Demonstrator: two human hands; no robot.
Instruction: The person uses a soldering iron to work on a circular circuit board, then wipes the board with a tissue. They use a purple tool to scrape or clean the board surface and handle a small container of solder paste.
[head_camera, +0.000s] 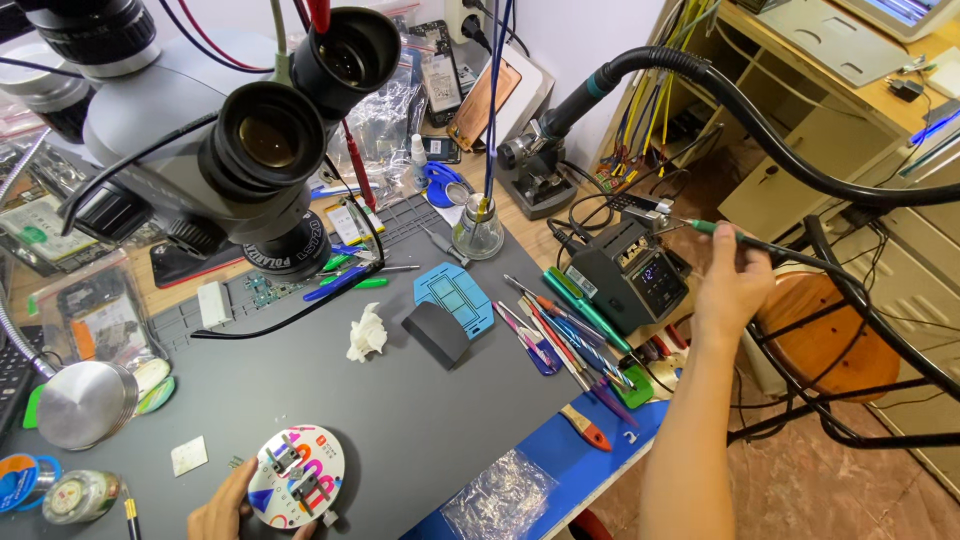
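Note:
My right hand (733, 285) reaches out past the bench's right edge and holds a thin soldering iron (712, 228) with a green collar, its tip at the holder on the dark soldering station (630, 272). My left hand (222, 508) rests at the near edge of the grey work mat (400, 420) and grips a round white disc with coloured marks (296, 476), which carries two small metal clamps. A grey stereo microscope (215, 130) looms over the mat at upper left.
Tweezers, screwdrivers and a brush (570, 345) lie along the mat's right edge. A blue tray (453, 298), a dark pad (436, 333), crumpled tissue (366, 333) and a glass bottle (477, 230) sit mid-mat. A black fume hose (760, 130) arcs overhead; a wooden stool (825, 340) stands at right.

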